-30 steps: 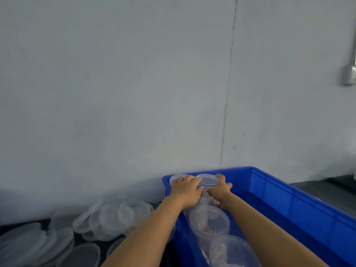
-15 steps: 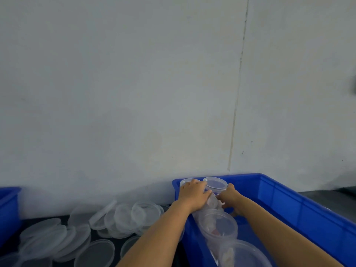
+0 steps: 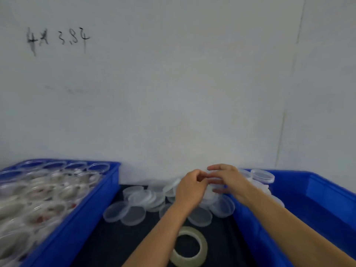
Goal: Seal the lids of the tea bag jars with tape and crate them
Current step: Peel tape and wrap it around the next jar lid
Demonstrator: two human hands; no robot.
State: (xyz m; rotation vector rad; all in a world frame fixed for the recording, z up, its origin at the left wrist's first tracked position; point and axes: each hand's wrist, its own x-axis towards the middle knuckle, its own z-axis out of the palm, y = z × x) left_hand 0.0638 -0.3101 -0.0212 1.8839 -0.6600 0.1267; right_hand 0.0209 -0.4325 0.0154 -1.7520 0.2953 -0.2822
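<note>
While both hands hover over loose lids (image 3: 134,197) on the tabletop (image 3: 119,243), left hand (image 3: 189,188) looks curled w/ pinched fingertips, right hand (image 3: 229,180) fairly flat; grip unclear, blurred. Tape (image 3: 189,246) below. Jars (image 3: 44,191) fill left crate (image 3: 81,224); some in right crate (image 3: 317,205).

You can't tell whether your left hand (image 3: 189,189) or your right hand (image 3: 228,180) holds anything: both are smeared by motion, and the lids (image 3: 146,201) behind them blend together. Your left forearm covers part of the tape roll (image 3: 189,247). The left crate (image 3: 81,214) and right crate (image 3: 317,205) run off the picture's edges. The jars (image 3: 48,191) in the left crate blur into one another, their contents unreadable.
</note>
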